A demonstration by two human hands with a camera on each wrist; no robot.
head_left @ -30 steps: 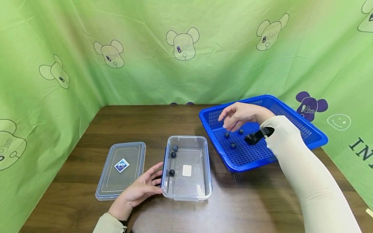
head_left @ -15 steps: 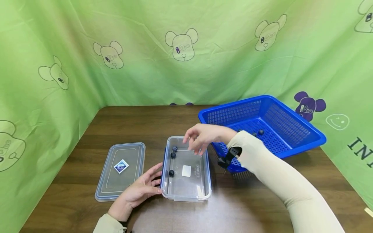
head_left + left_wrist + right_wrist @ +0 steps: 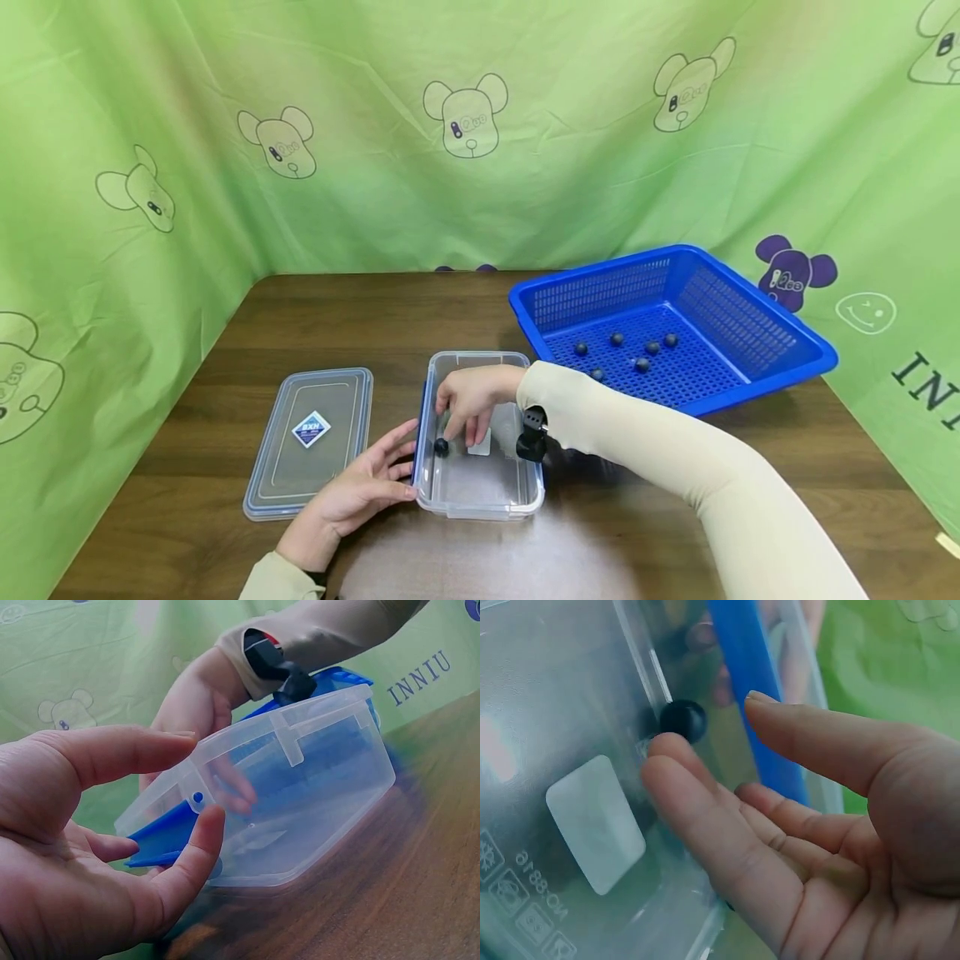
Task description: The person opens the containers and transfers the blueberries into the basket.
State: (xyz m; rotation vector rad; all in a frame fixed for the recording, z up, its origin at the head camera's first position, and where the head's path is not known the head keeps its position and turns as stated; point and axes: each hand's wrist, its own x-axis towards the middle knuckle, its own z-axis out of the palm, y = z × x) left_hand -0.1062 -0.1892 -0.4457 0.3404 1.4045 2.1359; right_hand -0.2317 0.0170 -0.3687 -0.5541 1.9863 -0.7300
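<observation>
My right hand [image 3: 472,404] is down inside a clear plastic food container [image 3: 480,510]. In the right wrist view its fingers are extended, the thumb stands apart, and nothing is between them. Just beyond the fingertips a dark blueberry [image 3: 683,721] lies on the container floor, by the blue-clipped side. The right hand hides part of the floor. My left hand [image 3: 367,487] rests against the container's left side; in the left wrist view its thumb is at the rim and a finger touches the wall by the blue clip [image 3: 169,832].
To the right stands a blue perforated basket [image 3: 780,354] with several blueberries [image 3: 642,365] on its floor. A clear lid [image 3: 300,475] with a blue-and-white label lies flat at the left. A green patterned cloth [image 3: 360,208] hangs behind the wooden table [image 3: 420,308].
My right hand has moved left from over the basket, across the container's rim and down inside it. It now covers the container's two rear blueberries. The left hand has stayed put.
</observation>
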